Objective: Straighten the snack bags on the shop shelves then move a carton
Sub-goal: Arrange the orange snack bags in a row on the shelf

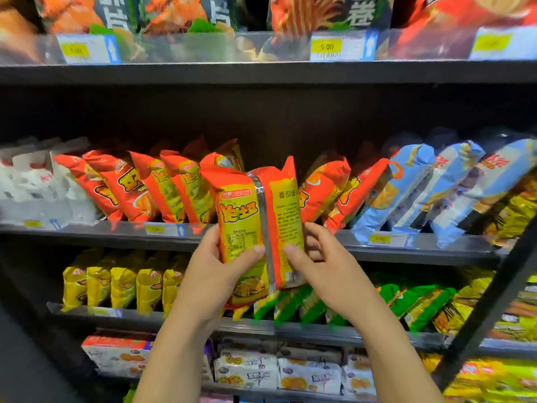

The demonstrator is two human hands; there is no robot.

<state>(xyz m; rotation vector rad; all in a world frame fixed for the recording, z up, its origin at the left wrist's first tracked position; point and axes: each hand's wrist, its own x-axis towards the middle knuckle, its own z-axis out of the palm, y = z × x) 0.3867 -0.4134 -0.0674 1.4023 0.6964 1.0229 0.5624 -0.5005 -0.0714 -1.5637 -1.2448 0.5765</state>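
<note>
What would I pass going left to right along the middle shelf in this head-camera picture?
First white bags, then orange bags, held orange bag, more orange bags, blue bags, yellow bags.

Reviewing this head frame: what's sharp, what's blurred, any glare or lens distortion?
Head view: the orange bag gripped by the left hand and right hand is sharp, its print legible; top-shelf bags are blurred; the clear shelf guard looks hazy with glare; the right upright slants, likely wide-angle distortion.
</note>
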